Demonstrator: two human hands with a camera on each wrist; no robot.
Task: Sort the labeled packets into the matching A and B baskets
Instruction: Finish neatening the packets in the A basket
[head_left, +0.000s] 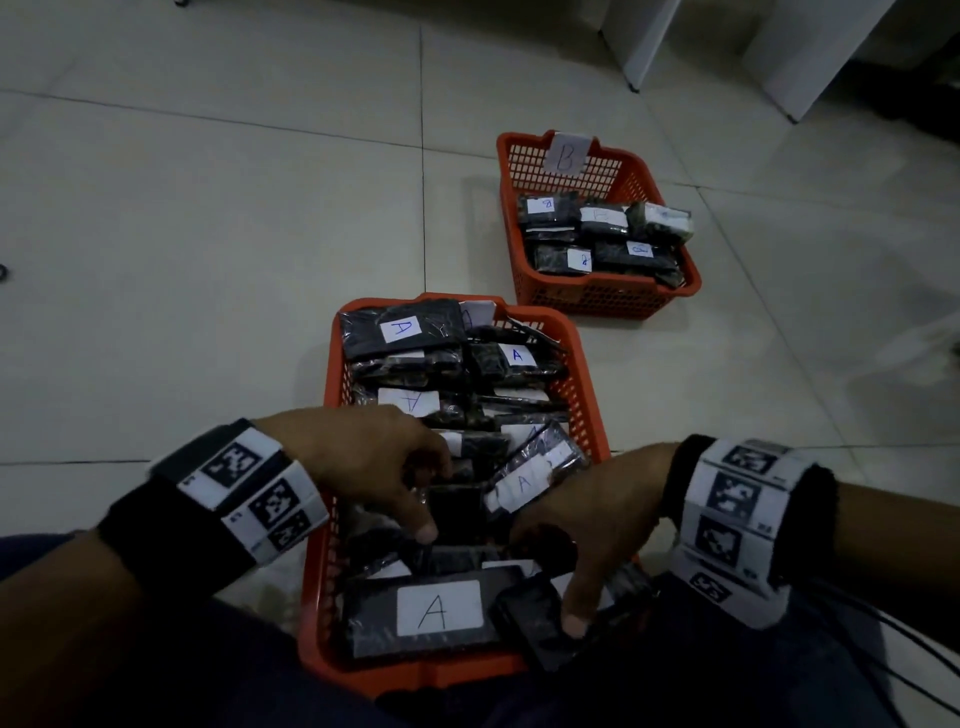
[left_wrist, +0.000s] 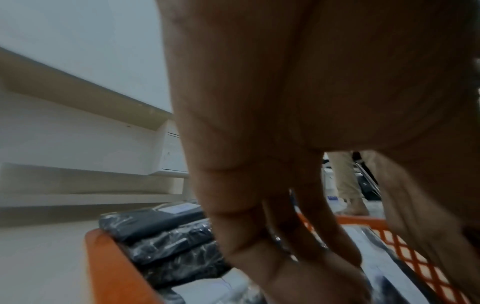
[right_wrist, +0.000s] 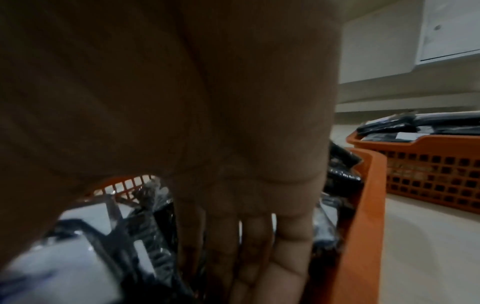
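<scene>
The near orange basket (head_left: 316, 577) is packed with black plastic-wrapped packets, many bearing white A labels, such as the large one (head_left: 439, 609) at its near end. Both hands are inside it. My left hand (head_left: 434, 499) curls fingers and thumb round a dark packet (head_left: 460, 512) in the middle of the pile. My right hand (head_left: 550, 582) has its thumb on a small black packet (head_left: 537, 631) tilted over the near right corner, with its fingers dug under and hidden. The far orange basket (head_left: 693, 283) carries a B card (head_left: 565, 153) and holds several B packets.
Both baskets stand on a pale tiled floor (head_left: 208, 234), the B basket (right_wrist: 428, 170) beyond and to the right of the near basket (right_wrist: 369, 205). White furniture legs (head_left: 644, 47) rise at the far right. Cables (head_left: 883, 649) trail off my right wrist.
</scene>
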